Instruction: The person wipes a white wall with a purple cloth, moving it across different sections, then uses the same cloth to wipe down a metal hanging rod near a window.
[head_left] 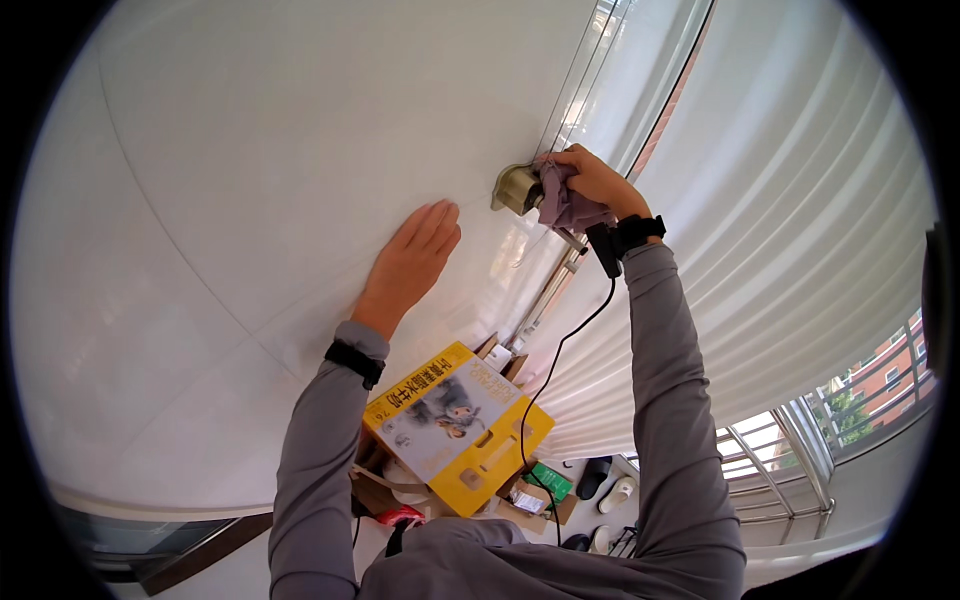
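Note:
My right hand (pixel 598 183) grips a crumpled mauve cloth (pixel 572 203) against a bronze-coloured metal fitting (pixel 517 189) on the white tiled wall. Thin wires (pixel 580 78) run upward from near that fitting, and a short metal arm juts out below the cloth. Part of the fitting is hidden behind the cloth and fingers. To the left, my left hand (pixel 415 257) lies flat on the tiles (pixel 230 180), holding nothing, its fingers stretched out side by side. Black straps circle both wrists; a black cable (pixel 556 352) hangs from the right one.
White curtains (pixel 790 200) hang along the window on the right. Below stand a yellow carton (pixel 462 425), a green box (pixel 548 483) and several shoes (pixel 614 494). Metal railings (pixel 770 465) show at the lower right.

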